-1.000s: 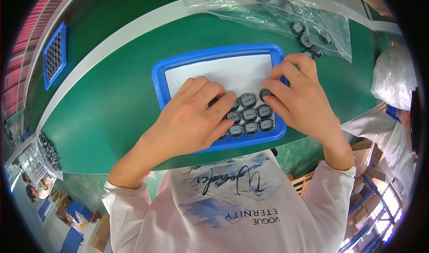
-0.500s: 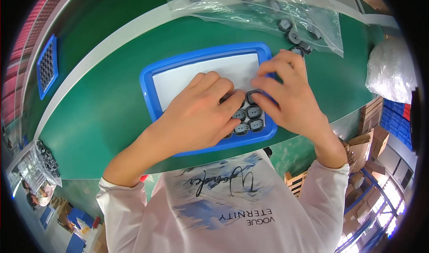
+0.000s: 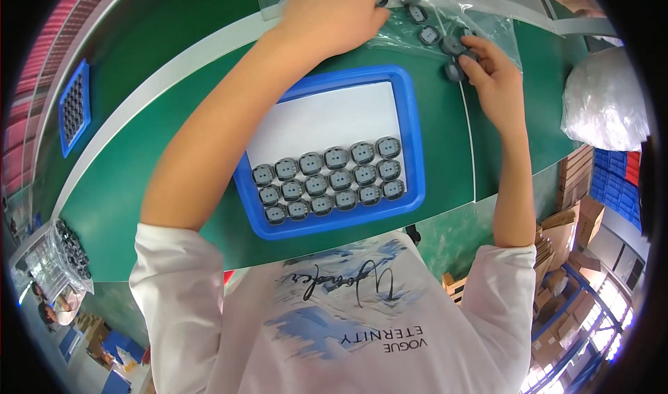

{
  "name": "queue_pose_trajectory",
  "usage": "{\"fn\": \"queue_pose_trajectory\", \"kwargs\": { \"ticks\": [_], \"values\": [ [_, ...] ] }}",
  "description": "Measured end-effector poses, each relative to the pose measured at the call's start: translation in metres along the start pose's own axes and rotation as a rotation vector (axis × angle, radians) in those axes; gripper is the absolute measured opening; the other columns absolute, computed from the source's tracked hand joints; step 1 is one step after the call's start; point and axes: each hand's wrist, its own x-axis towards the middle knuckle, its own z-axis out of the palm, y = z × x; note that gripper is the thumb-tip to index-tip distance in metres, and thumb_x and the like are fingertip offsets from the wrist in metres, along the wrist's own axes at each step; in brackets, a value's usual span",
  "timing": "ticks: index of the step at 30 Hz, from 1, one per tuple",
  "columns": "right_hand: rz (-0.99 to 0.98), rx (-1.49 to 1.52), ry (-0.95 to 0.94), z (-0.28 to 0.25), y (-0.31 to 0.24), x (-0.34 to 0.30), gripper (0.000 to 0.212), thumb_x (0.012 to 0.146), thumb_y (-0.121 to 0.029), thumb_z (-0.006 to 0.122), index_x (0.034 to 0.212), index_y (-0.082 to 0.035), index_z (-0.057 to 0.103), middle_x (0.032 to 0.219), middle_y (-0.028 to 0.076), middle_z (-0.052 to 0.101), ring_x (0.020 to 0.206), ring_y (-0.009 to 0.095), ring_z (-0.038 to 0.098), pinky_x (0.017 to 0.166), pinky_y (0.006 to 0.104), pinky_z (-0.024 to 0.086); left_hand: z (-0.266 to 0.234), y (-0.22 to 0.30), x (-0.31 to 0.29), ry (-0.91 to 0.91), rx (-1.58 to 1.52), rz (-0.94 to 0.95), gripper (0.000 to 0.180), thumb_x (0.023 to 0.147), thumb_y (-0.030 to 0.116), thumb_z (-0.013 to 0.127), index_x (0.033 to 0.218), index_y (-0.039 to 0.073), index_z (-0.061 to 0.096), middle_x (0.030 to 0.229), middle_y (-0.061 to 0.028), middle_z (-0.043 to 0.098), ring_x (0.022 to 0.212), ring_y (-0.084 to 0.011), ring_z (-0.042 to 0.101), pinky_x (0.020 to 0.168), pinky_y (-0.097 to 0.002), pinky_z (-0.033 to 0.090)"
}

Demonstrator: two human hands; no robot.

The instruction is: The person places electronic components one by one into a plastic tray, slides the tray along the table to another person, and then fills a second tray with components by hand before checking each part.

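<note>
My left hand (image 3: 335, 17) reaches over the clear plastic bag (image 3: 487, 15) at the far side, fingers curled. A dark grey part (image 3: 381, 0) shows at its fingertips; the rest of the grip is hidden. To the right, my right hand (image 3: 495, 81) pinches a dark grey plastic connector (image 3: 467, 60) between thumb and fingers, beside other loose connectors (image 3: 428, 35) on and around the bag. Below my left forearm lies a blue tray (image 3: 417, 137) lined with a white sheet (image 3: 327, 116). Three rows of grey rounded connectors (image 3: 341, 180) stand in its near half.
A second filled blue tray (image 3: 74, 107) lies at the far left. Bags of parts (image 3: 68, 248) rest by the left table edge, and a bundle of clear plastic (image 3: 604, 105) at the right. Cardboard boxes (image 3: 567, 230) and blue crates (image 3: 616, 189) stand beyond the green table (image 3: 445, 150).
Both hands have left the tray and moved away to the bag, the left one farther. The rows of connectors are now uncovered. My right hand has closed on a loose connector.
</note>
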Motion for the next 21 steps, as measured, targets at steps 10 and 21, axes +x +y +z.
{"fn": "queue_pose_trajectory", "kwargs": {
  "ticks": [10,21],
  "values": [
    [0.173,0.383,-0.165,-0.037,0.021,-0.034,0.029,0.090,-0.001,0.067,0.119,-0.001,0.069,0.099,0.002,0.067,0.079,0.008,0.059,0.068,0.0215,0.044,0.017,-0.052,-0.030,0.204,-0.350,-0.107,0.023,0.092,0.015,0.067,0.113,0.006,0.070,0.093,-0.0121,0.072,0.079,-0.0276,0.067,0.077,-0.0373,0.055],
    [0.123,0.280,-0.204,-0.016,0.023,-0.044,0.024,0.090,0.006,0.062,0.112,-0.001,0.070,0.099,0.000,0.060,0.083,0.007,0.052,0.073,0.0215,0.042,0.053,-0.028,0.021,0.258,-0.228,0.054,0.024,0.088,0.016,0.062,0.099,-0.005,0.064,0.093,-0.0298,0.068,0.095,-0.0470,0.067,0.086,-0.0541,0.054]
  ]
}}
